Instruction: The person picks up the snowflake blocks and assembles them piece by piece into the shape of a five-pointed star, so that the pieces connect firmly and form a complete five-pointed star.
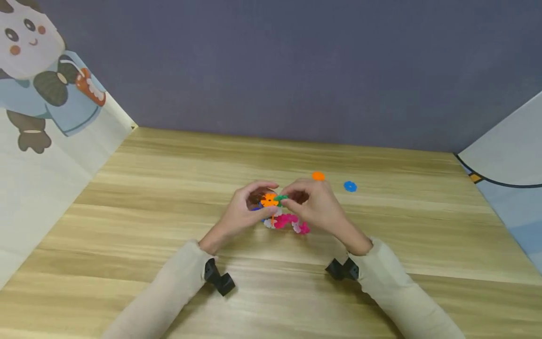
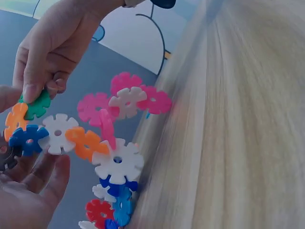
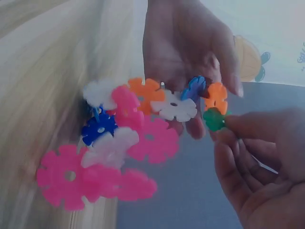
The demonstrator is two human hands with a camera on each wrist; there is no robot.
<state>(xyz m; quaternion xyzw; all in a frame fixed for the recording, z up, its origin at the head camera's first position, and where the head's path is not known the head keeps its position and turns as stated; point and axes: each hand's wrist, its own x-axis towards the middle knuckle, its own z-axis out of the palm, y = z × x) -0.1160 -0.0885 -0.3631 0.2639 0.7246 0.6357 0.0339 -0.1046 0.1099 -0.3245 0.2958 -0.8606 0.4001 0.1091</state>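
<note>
My right hand (image 1: 317,202) pinches a green notched flower disc (image 2: 38,106) between thumb and fingertips. That disc meets the edge of an orange flower disc (image 1: 269,200) at the end of a joined chain. Around this end curls my left hand (image 1: 243,209), holding the chain with its thumb on the near side. Blue, white and orange discs (image 2: 86,143) follow along the chain. Farther on, a pink disc (image 3: 153,139) and other pink and white ones branch off. Red and blue discs (image 2: 100,213) show lower in the left wrist view. My left palm partly hides a dark disc (image 2: 7,153).
A loose orange disc (image 1: 318,175) lies on the wooden table (image 1: 415,221) just beyond my right hand. To its right is a loose blue disc (image 1: 350,186). A dark grey panel (image 1: 288,70) rises behind the table, with printed panels at both sides.
</note>
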